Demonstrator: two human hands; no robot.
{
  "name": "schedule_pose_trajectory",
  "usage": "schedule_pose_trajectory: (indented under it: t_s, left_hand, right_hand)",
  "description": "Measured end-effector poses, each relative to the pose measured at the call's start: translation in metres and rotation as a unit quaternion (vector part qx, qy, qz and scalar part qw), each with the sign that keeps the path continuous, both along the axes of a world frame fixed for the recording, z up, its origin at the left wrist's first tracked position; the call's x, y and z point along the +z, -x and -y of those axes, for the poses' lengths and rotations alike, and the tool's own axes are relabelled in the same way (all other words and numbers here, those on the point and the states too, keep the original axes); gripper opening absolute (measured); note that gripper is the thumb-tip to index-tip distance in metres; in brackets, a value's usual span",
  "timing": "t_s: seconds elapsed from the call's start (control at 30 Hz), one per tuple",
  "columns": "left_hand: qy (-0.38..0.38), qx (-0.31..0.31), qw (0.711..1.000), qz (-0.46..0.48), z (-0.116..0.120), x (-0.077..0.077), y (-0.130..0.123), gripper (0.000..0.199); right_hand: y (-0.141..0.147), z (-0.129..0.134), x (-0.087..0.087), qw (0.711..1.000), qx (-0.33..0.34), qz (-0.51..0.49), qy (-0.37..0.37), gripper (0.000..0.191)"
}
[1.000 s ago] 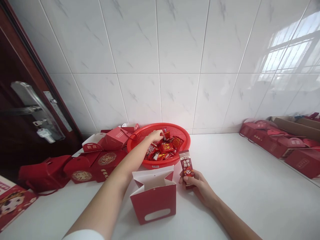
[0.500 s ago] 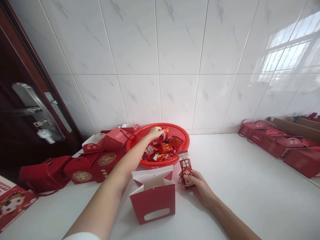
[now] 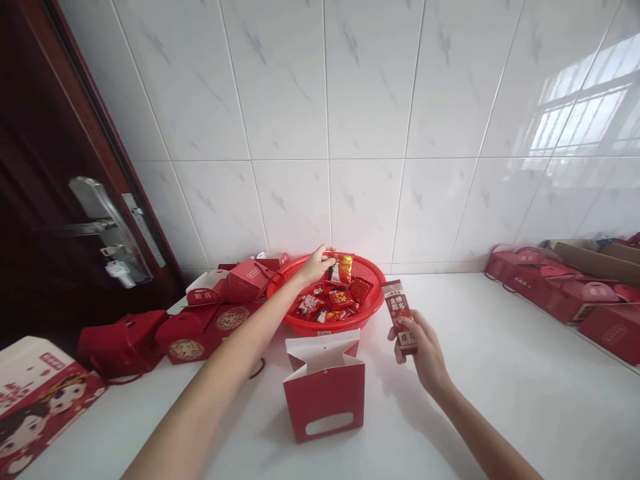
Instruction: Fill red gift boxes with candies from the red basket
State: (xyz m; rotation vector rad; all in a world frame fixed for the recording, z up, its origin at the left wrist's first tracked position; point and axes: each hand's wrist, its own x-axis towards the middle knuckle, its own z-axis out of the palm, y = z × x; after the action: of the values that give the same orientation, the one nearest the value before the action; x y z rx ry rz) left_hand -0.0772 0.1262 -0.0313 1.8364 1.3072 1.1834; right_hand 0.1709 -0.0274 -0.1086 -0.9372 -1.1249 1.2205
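My left hand is over the back of a red plastic basket, its fingers closed on the edge of a red and gold packet. Several other red wrapped packets lie in the basket. To the right, my right hand grips a long dark red packet with white lettering, raised above the white table. Between my forearms a red paper box stands upright with its top open and an oval cutout low on its front.
Closed red gift boxes are grouped at the left, beside a printed carton. More red boxes line the right, near brown cardboard. A tiled wall rises behind; a dark door is at the left.
The view has shifted slightly left. My left hand now has a red and gold packet raised at the basket's back. My right hand has moved right and up, with the long packet still in it.
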Motion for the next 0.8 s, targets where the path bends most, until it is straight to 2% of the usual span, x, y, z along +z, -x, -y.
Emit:
schedule_pose_trajectory:
  t_s: [0.17, 0.23, 0.37, 0.43, 0.57, 0.63, 0.67, 0.73, 0.8]
  left_hand:
    - [-0.026, -0.023, 0.999, 0.030, 0.026, 0.006, 0.004, 0.021]
    - [-0.025, -0.037, 0.998, 0.047, 0.035, 0.005, 0.004, 0.022]
    - [-0.018, -0.054, 0.997, 0.052, 0.049, 0.003, 0.002, 0.025]
    - [-0.024, -0.060, 0.997, 0.043, 0.053, 0.003, 0.002, 0.024]
    - [-0.026, -0.064, 0.996, 0.053, 0.055, 0.005, 0.001, 0.023]
    - [-0.014, -0.074, 0.994, 0.083, 0.053, 0.004, -0.002, 0.024]
    - [-0.007, -0.085, 0.991, 0.101, 0.052, 0.004, -0.004, 0.026]
    - [0.006, -0.115, 0.984, 0.133, 0.051, 0.002, -0.009, 0.031]
    - [0.014, -0.140, 0.979, 0.144, 0.048, 0.001, -0.013, 0.034]
  right_hand:
    - [0.012, -0.035, 0.034, 0.990, -0.040, 0.120, -0.054, 0.024]
    - [0.024, -0.053, 0.039, 0.975, -0.076, 0.190, -0.081, 0.018]
    - [0.045, -0.081, 0.039, 0.966, -0.124, 0.207, -0.094, 0.012]
    - [0.052, -0.089, 0.040, 0.967, -0.132, 0.193, -0.102, 0.016]
    - [0.061, -0.093, 0.047, 0.973, -0.136, 0.136, -0.126, 0.040]
    - [0.063, -0.089, 0.051, 0.988, -0.083, 0.063, -0.116, 0.049]
    - [0.063, -0.086, 0.054, 0.994, -0.026, 0.019, -0.103, 0.051]
    - [0.064, -0.081, 0.057, 0.991, 0.105, -0.050, -0.072, 0.050]
    - [0.063, -0.076, 0.058, 0.981, 0.177, -0.070, -0.043, 0.048]
